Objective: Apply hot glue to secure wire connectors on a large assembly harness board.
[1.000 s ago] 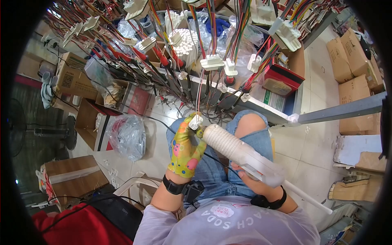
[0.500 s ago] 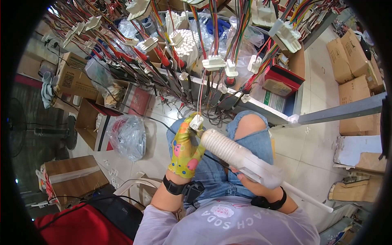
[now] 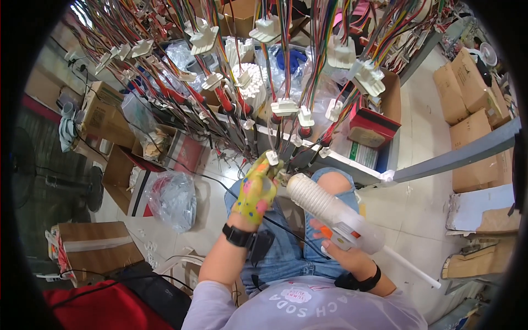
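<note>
Holding: left hand point(image 3: 256, 190), in a yellow patterned glove, pinches a small white connector point(image 3: 272, 158) on hanging wires above the knee.
Gun: right hand point(image 3: 344, 250) is wrapped round a white glue gun point(image 3: 330, 212).
Axis: the gun's barrel runs up-left, its tip just beside the connector.
Nearer: the left hand.
Change: gun and connector barely shifted from the earlier frames.
</note>
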`<act>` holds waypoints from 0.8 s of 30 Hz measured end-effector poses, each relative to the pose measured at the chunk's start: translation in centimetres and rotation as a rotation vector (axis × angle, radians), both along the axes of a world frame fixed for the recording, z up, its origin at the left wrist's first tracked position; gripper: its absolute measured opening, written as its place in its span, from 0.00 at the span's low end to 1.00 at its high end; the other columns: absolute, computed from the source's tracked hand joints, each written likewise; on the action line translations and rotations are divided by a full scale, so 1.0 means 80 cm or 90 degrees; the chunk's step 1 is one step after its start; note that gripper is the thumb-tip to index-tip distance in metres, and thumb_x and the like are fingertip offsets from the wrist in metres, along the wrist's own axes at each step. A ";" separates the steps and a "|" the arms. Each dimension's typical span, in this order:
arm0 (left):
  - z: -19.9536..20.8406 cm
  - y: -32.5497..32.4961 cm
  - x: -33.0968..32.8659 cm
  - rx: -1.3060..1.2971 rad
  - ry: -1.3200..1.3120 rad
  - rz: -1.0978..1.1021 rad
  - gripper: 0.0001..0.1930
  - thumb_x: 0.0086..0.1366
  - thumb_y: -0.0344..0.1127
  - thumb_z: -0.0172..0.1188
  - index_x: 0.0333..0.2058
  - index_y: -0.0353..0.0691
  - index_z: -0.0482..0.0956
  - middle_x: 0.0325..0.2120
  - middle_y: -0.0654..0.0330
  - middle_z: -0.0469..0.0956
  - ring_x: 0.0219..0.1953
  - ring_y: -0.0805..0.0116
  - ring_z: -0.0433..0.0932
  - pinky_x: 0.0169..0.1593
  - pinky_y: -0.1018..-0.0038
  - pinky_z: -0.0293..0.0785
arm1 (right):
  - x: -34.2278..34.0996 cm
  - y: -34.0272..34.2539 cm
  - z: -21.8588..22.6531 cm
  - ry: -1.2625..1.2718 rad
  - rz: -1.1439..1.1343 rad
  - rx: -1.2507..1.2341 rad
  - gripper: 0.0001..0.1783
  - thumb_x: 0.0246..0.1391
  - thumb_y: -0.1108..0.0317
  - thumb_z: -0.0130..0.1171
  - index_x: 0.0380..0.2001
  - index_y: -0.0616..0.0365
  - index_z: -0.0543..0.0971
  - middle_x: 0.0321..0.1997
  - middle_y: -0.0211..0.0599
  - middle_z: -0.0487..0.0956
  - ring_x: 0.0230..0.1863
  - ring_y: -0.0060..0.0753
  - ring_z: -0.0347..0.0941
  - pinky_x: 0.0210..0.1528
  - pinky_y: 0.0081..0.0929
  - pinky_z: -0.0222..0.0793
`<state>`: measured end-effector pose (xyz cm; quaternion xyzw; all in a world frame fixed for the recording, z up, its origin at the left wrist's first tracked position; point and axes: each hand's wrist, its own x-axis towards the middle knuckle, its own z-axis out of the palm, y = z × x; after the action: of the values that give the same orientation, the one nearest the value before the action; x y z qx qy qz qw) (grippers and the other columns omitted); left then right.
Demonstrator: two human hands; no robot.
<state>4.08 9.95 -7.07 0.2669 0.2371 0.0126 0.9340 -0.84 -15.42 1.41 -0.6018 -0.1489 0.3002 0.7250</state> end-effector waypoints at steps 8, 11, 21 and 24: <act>-0.054 0.014 0.064 -0.051 0.036 0.136 0.17 0.66 0.31 0.49 0.53 0.39 0.67 0.43 0.58 0.75 0.42 0.67 0.75 0.48 0.73 0.71 | -0.001 0.007 0.017 -0.047 -0.054 0.049 0.30 0.53 0.76 0.54 0.59 0.61 0.60 0.54 0.47 0.71 0.59 0.43 0.66 0.55 0.38 0.68; -0.032 0.019 0.059 0.161 -0.030 0.190 0.16 0.65 0.33 0.51 0.51 0.38 0.70 0.44 0.59 0.75 0.41 0.70 0.75 0.46 0.75 0.71 | -0.001 0.008 0.020 -0.065 -0.066 0.060 0.31 0.52 0.77 0.54 0.59 0.61 0.60 0.53 0.48 0.71 0.59 0.44 0.66 0.55 0.38 0.69; 0.110 0.057 0.118 0.065 -0.181 0.095 0.16 0.66 0.44 0.46 0.47 0.43 0.71 0.46 0.55 0.75 0.29 0.73 0.70 0.36 0.76 0.69 | 0.003 0.004 0.026 -0.120 0.003 0.081 0.35 0.52 0.82 0.51 0.63 0.58 0.53 0.59 0.47 0.67 0.61 0.40 0.64 0.57 0.34 0.67; 0.130 0.065 0.134 0.001 -0.217 0.075 0.16 0.66 0.50 0.44 0.40 0.48 0.74 0.42 0.58 0.76 0.25 0.73 0.69 0.29 0.74 0.65 | 0.003 0.004 0.032 -0.136 0.000 0.064 0.35 0.53 0.81 0.51 0.63 0.58 0.54 0.59 0.47 0.68 0.60 0.38 0.65 0.57 0.33 0.67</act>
<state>14.84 15.19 3.36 0.2471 0.0905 0.1123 0.9582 -0.59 -15.09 3.93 -0.5930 -0.2402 0.2268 0.7343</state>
